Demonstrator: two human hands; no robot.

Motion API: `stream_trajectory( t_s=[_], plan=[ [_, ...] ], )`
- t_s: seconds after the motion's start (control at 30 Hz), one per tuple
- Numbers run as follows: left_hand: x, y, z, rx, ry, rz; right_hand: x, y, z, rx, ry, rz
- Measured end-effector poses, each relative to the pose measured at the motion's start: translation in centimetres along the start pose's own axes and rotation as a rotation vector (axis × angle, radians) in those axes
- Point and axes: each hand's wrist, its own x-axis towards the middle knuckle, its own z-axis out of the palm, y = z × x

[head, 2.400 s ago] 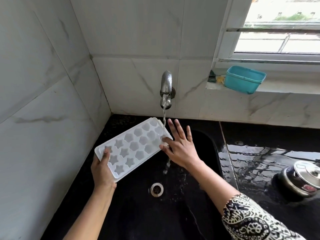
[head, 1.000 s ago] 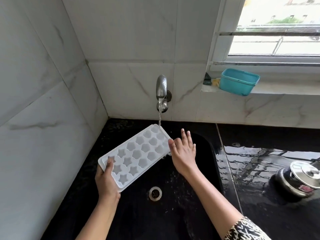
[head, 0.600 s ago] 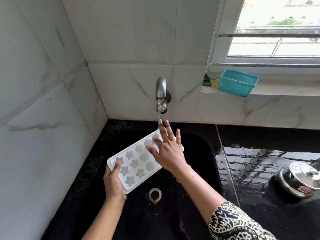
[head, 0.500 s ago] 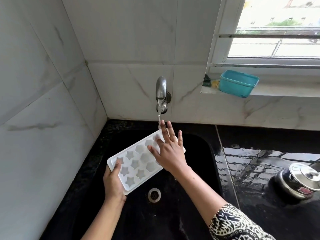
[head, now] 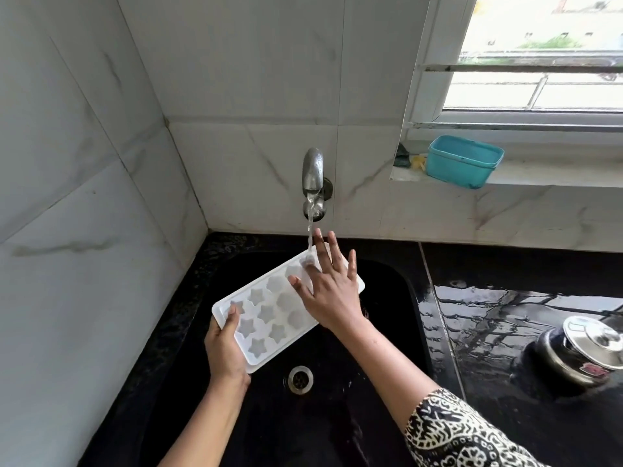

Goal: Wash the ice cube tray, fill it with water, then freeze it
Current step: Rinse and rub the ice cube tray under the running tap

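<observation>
The white ice cube tray (head: pixel 269 318) is held over the black sink (head: pixel 387 332), cavities up, its long axis running from 7 o'clock to 1 o'clock, with the far end under the tap (head: pixel 313 173) and the near corner just above the drain (head: pixel 299 379). A thin stream of water (head: pixel 309 230) falls onto the far end beside the right hand (head: pixel 328 294), which lies flat on that half with its fingers (head: pixel 333 254) straight and spread apart. The left hand (head: pixel 224 348) grips the near end at 7 o'clock, thumb over the rim and the other fingers hidden under the tray. The pot (head: pixel 580 352) on the wet black table (head: pixel 505 264) at 3 o'clock carries a red label (head: pixel 590 369), too blurred to read. The tiled wall stands near the tray's long edge at 9 o'clock. The sink's right rim lies well apart at 3 o'clock, with dark basin showing between. A teal box (head: pixel 463 161) sits on the window sill at 1 o'clock.
</observation>
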Motion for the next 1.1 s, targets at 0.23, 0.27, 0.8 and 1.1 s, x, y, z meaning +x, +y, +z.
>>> stream_trajectory(
  t_s=[0.23,0.27,0.8,1.1],
  plan=[
    [0.3,-0.4,-0.5,0.028,-0.047,0.009,0.1,1.7,0.2,-0.115,0.136,-0.103],
    [0.4,-0.5,-0.5,0.021,-0.038,0.001,0.0,1.5,0.5,-0.126,0.148,-0.123],
    [1.1,-0.7,-1.5,0.115,-0.080,0.042,-1.1,2.1,1.9,-0.096,-0.066,-0.124],
    [0.5,-2.0,-0.8,0.152,-0.127,0.011,-0.4,-0.3,0.1,0.435,-0.291,0.264]
  ],
)
